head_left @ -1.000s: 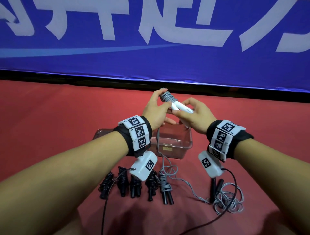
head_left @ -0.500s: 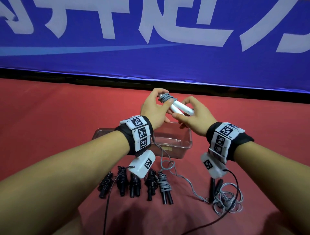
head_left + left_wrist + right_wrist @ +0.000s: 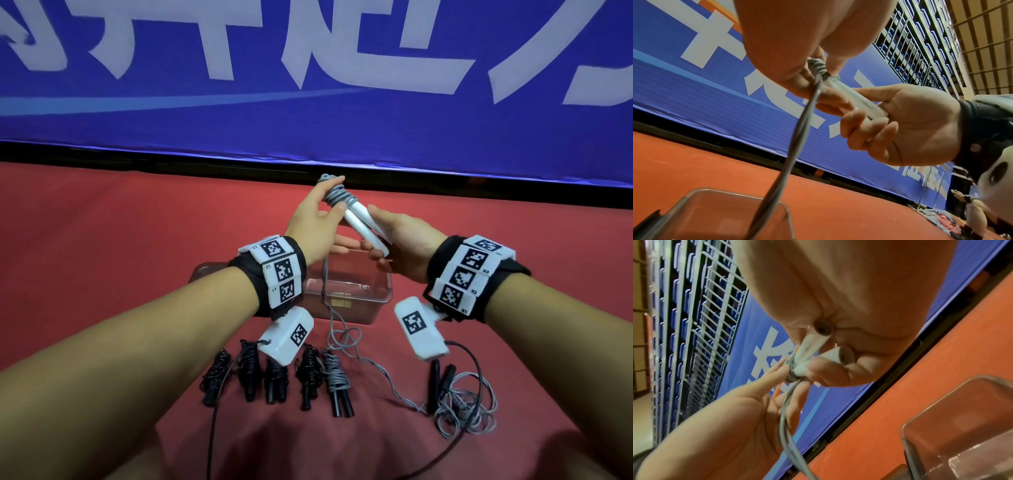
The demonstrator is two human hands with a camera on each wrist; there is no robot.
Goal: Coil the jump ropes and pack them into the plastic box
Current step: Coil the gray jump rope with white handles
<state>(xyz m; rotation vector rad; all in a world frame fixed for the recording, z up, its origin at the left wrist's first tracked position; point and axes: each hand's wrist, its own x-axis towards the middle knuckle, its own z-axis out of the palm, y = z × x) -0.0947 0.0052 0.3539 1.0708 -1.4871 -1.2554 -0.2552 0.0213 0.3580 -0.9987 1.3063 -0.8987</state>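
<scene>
A sports hall — red court floor [image 3: 102, 240], blue banner [image 3: 308, 102], railed spectator seats [image 3: 920, 48]

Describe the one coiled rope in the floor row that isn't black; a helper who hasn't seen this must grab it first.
Start at the clear plastic box on the red floor. Nearer the person lies a row of coiled jump ropes with black handles. Take the bundle at the row's right end: its cord is grey, while the four to its left are wound in black cord.

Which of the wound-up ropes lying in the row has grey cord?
The rightmost bundle in the row: grey cord around black handles. The other four are all black.
</scene>
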